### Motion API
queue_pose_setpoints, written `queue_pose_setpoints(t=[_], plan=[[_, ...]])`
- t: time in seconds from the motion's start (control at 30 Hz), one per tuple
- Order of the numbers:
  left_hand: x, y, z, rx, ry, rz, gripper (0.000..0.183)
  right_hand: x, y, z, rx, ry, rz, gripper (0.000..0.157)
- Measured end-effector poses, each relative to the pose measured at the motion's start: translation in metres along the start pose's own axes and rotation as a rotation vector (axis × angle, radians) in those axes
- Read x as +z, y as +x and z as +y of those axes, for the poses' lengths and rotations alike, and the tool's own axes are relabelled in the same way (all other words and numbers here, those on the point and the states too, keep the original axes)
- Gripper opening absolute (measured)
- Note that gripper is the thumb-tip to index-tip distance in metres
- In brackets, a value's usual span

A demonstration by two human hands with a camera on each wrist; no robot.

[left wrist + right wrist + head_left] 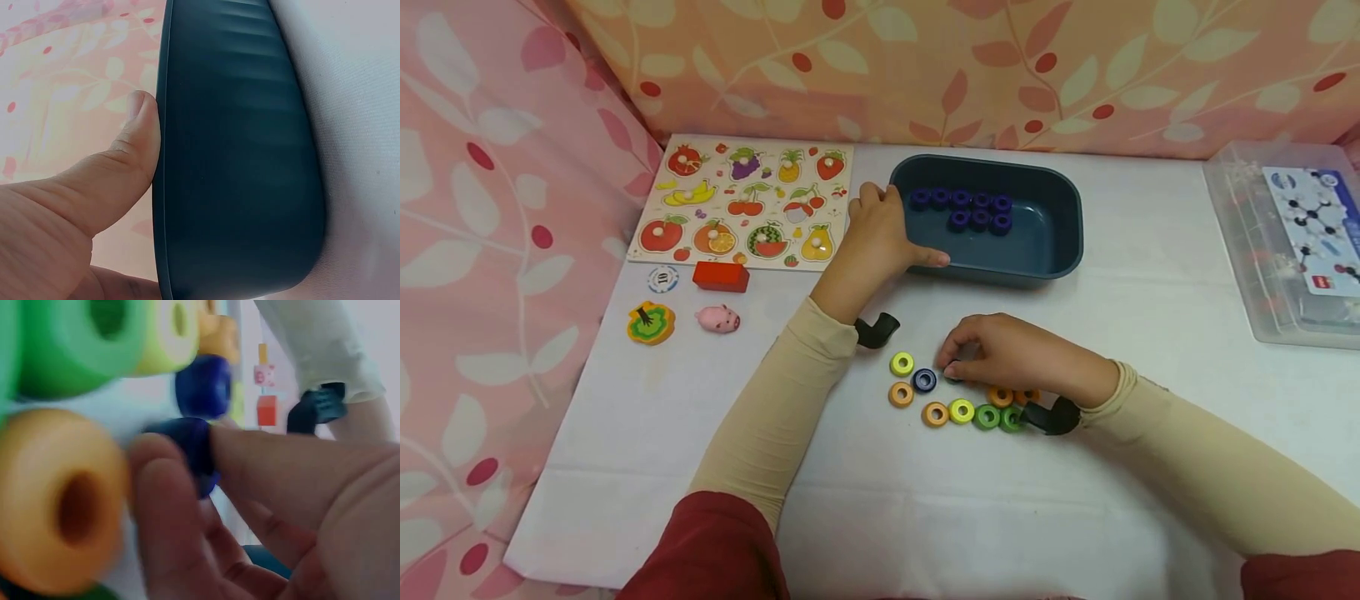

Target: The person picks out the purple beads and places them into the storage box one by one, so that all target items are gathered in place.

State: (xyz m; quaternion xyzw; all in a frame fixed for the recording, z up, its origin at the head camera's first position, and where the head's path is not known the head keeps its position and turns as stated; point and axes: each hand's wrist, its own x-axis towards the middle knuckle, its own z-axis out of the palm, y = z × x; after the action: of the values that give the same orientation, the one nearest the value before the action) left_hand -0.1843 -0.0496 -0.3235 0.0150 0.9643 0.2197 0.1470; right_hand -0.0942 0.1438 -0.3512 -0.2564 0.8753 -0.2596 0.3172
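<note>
My left hand (880, 229) grips the near left corner of a dark blue plastic bin (1060, 233), its thumb (140, 128) along the rim. Several purple rings (960, 198) lie inside the bin in two rows. Below the bin, my right hand (1018, 354) pinches a dark blue ring (187, 447) between thumb and fingers, low over the cloth. Beside it lies another dark blue ring (924, 381), along with yellow rings (902, 363), orange rings (936, 414) and green rings (987, 417). The right hand and its wrist strap partly cover some of these rings.
A wooden fruit puzzle board (737, 208) lies at the back left. Near it are a red block (721, 277), a toy pig (718, 318), a poker chip (663, 279) and a tree-shaped piece (651, 323). A clear plastic case (1273, 250) stands at the right.
</note>
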Motion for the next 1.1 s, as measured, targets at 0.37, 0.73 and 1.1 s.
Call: queue_pose_setpoints(t=[0.37, 0.73, 1.1], plan=[[0.001, 0.001, -0.001, 0.033, 0.005, 0.012, 0.127, -0.081, 0.008, -0.027, 0.068, 0.098, 0.156, 0.027], [0.0, 0.001, 0.002, 0.009, 0.011, -0.02, 0.126, -0.113, 0.085, 0.007, 0.239, 0.465, 0.139, 0.047], [0.0, 0.001, 0.001, 0.002, 0.007, -0.014, 0.125, -0.109, 0.098, 0.014, 0.3, 0.493, 0.168, 0.054]])
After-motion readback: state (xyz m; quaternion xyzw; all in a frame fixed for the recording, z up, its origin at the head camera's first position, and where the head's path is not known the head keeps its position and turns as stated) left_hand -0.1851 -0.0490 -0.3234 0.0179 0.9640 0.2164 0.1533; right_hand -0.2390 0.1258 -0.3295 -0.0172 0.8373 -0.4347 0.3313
